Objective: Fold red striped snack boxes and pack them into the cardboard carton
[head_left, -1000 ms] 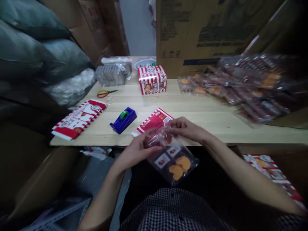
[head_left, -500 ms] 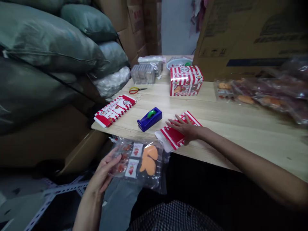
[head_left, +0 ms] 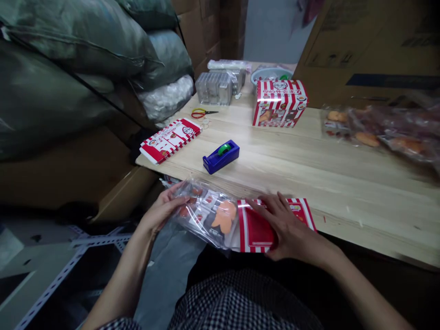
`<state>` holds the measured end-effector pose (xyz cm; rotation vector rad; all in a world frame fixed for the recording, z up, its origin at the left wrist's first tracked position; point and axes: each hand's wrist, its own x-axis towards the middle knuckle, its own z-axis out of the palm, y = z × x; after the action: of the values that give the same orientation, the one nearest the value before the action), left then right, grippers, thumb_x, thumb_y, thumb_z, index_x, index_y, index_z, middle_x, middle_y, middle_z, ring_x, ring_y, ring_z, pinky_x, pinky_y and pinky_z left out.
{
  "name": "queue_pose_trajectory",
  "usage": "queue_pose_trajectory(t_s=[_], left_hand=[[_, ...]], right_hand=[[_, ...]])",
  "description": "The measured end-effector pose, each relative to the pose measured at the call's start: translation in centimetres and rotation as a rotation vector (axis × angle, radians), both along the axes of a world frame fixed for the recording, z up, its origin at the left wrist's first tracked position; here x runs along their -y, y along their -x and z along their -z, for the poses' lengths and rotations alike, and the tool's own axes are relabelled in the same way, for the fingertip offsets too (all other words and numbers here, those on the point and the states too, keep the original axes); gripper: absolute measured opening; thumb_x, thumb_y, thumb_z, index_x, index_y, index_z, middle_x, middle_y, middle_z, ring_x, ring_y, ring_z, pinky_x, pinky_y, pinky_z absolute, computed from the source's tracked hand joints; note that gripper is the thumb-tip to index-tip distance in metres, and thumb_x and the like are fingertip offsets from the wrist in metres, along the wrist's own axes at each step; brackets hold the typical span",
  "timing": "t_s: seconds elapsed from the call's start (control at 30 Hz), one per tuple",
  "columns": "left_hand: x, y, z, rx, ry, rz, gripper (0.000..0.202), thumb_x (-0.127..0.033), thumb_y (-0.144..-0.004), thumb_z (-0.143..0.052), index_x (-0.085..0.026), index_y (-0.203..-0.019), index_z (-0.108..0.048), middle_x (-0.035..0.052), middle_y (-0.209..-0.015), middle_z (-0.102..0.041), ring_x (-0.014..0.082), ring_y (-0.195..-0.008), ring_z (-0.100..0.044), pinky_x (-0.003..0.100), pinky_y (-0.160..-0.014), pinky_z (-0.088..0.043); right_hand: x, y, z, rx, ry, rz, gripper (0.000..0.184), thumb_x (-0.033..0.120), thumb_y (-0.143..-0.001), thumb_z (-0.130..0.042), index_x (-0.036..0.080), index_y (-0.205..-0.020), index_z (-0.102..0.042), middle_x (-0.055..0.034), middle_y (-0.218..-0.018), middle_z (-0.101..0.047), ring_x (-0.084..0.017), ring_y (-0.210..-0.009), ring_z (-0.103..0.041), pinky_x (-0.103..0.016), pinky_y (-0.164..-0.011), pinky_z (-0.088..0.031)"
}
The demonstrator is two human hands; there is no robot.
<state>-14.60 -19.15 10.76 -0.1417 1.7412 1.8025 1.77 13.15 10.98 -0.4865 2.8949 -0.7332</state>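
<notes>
My left hand (head_left: 164, 205) grips the left end of a clear plastic packet (head_left: 206, 213) in front of the table edge. Inside the packet show orange toy-food pieces, small printed sachets and reddish-brown pieces. My right hand (head_left: 287, 227) is wrapped over a flat red-and-white striped carton (head_left: 256, 229), its thumb at the near edge and fingers across the top. The carton overhangs the table's front edge, its left end meeting the packet's right end. Beyond both hands stands a blue tape dispenser (head_left: 222, 157) with a green roll.
Folded striped cartons (head_left: 170, 140) lie at the table's left edge, near scissors (head_left: 202, 113). Farther back are an upright striped box (head_left: 280, 104), clear plastic trays (head_left: 215, 88) and a bowl (head_left: 256, 75). Bagged toy food (head_left: 388, 133) lies right; stuffed sacks (head_left: 68, 59) rise left.
My right hand has drawn the flat carton toward me to the table's front edge. The packet in my left hand now meets the carton's end. The view has shifted slightly.
</notes>
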Motion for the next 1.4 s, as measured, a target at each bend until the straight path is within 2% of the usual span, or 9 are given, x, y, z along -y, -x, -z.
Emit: queue_pose_trajectory(t_s=[0.17,0.37,0.5,0.63,0.77,1.03,1.13,1.27,1.4], left_hand=[[-1.5,-1.9,0.2,-0.097,0.017,-0.080,0.083,-0.024,-0.067,-0.087,-0.012,-0.141,-0.053,0.0124,-0.096,-0.079,0.0193,-0.071,-0.075,0.026,-0.064,-0.061],[-1.5,-2.8,0.4,-0.202,0.080,-0.100,0.078,-0.030,-0.066,-0.086,-0.008,-0.136,-0.058,0.0095,-0.087,-0.079,0.0178,-0.066,-0.072,0.025,-0.059,-0.058],[-1.7,-2.8,0.7,-0.307,0.175,-0.097,0.067,-0.031,-0.069,-0.082,-0.008,-0.129,-0.064,0.0048,-0.073,-0.075,0.0155,-0.057,-0.067,0.023,-0.052,-0.052],[-1.7,-3.0,0.7,-0.390,0.241,-0.110,0.054,-0.028,-0.072,-0.078,-0.010,-0.122,-0.070,0.0027,-0.073,-0.073,0.0119,-0.052,-0.060,0.021,-0.047,-0.045],[-1.4,-3.2,0.8,-0.403,0.259,-0.078,0.055,-0.028,-0.073,-0.077,-0.010,-0.123,-0.069,0.0000,-0.070,-0.070,0.0083,-0.048,-0.052,0.020,-0.048,-0.042],[-1.2,-4.4,0.8,-0.470,0.301,-0.205,0.055,-0.031,-0.076,-0.076,-0.014,-0.128,-0.067,0.0006,-0.074,-0.070,0.0081,-0.048,-0.050,0.019,-0.047,-0.041],[-0.9,-4.7,0.1,-0.467,0.266,-0.235,0.058,-0.033,-0.077,-0.076,-0.015,-0.131,-0.065,0.0029,-0.082,-0.074,0.0104,-0.053,-0.058,0.021,-0.050,-0.047],[-0.6,-5.7,-0.5,-0.530,0.262,-0.320,0.063,-0.036,-0.079,-0.075,-0.019,-0.137,-0.059,0.0070,-0.099,-0.077,0.0165,-0.069,-0.070,0.024,-0.059,-0.055],[0.0,-6.6,-0.2,-0.421,0.249,-0.270,0.067,-0.039,-0.078,-0.077,-0.019,-0.139,-0.058,0.0076,-0.099,-0.078,0.0173,-0.065,-0.071,0.025,-0.058,-0.056]], right_hand=[[2.4,-2.8,0.7,-0.020,-0.006,0.114,0.122,0.037,-0.061,-0.084,0.030,-0.160,-0.013,-0.0161,-0.148,-0.037,-0.044,-0.142,-0.030,-0.067,-0.121,-0.008],[4.1,-5.1,1.8,0.011,0.058,0.189,0.113,0.044,-0.068,-0.079,0.030,-0.160,-0.015,-0.0174,-0.145,-0.035,-0.042,-0.137,-0.035,-0.062,-0.114,-0.031],[5.6,-5.9,2.9,-0.011,0.041,0.230,0.116,0.044,-0.063,-0.082,0.034,-0.159,-0.017,-0.0176,-0.146,-0.034,-0.045,-0.131,-0.039,-0.064,-0.108,-0.036],[6.5,-6.6,3.7,0.018,0.083,0.271,0.118,0.040,-0.063,-0.082,0.036,-0.159,-0.014,-0.0170,-0.144,-0.035,-0.045,-0.127,-0.042,-0.062,-0.103,-0.041],[6.3,-7.2,4.3,0.054,0.083,0.277,0.116,0.041,-0.063,-0.082,0.037,-0.159,-0.016,-0.0162,-0.146,-0.033,-0.044,-0.128,-0.041,-0.061,-0.104,-0.040],[6.8,-7.7,5.5,0.043,0.065,0.402,0.115,0.046,-0.065,-0.081,0.036,-0.159,-0.016,-0.0168,-0.142,-0.032,-0.045,-0.130,-0.038,-0.064,-0.106,-0.035],[7.0,-7.9,5.6,0.058,0.095,0.413,0.114,0.044,-0.066,-0.082,0.037,-0.159,-0.016,-0.0161,-0.141,-0.033,-0.044,-0.129,-0.039,-0.062,-0.106,-0.036],[7.1,-8.0,5.8,0.056,0.130,0.436,0.111,0.043,-0.068,-0.080,0.037,-0.159,-0.016,-0.0144,-0.141,-0.034,-0.041,-0.128,-0.041,-0.059,-0.105,-0.038],[7.2,-8.0,6.2,0.019,0.113,0.526,0.110,0.047,-0.069,-0.080,0.034,-0.158,-0.019,-0.0142,-0.140,-0.033,-0.041,-0.128,-0.041,-0.057,-0.104,-0.039]])
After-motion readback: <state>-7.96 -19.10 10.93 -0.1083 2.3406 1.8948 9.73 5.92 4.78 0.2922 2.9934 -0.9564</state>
